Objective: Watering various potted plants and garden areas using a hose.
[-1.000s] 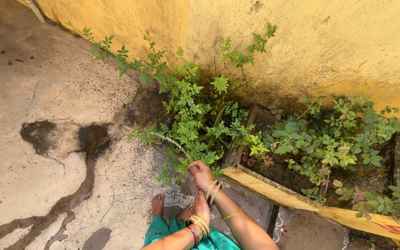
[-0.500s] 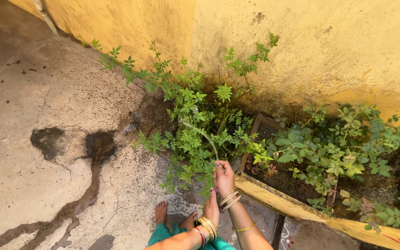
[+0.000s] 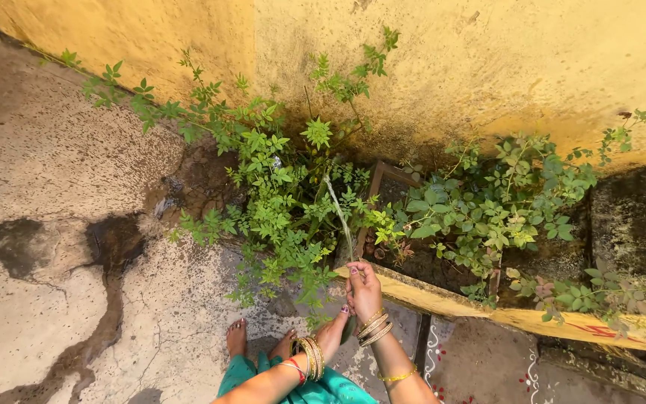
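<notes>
My right hand [image 3: 364, 288] is closed in a fist at the corner of the yellow planter rim [image 3: 443, 303]. A thin stream of water [image 3: 336, 213] arcs from it into the leafy green bush [image 3: 278, 202]. Just below, my left hand [image 3: 336, 328] reaches up under the right wrist, fingers wrapped on what looks like a dark green hose [image 3: 349, 329], mostly hidden between the hands. Both wrists carry gold bangles. My bare feet [image 3: 237, 338] stand on the concrete under the bush.
A yellow wall [image 3: 450, 67], stained dark at its base, backs the plants. A second leafy plant [image 3: 495, 206] grows in the raised soil bed on the right. The cracked concrete floor has a wet patch [image 3: 61, 243] and a water trail on the left.
The view has shifted right and down. My right hand has moved right to the planter corner, and the water stream has swung from the left side of the bush to its middle.
</notes>
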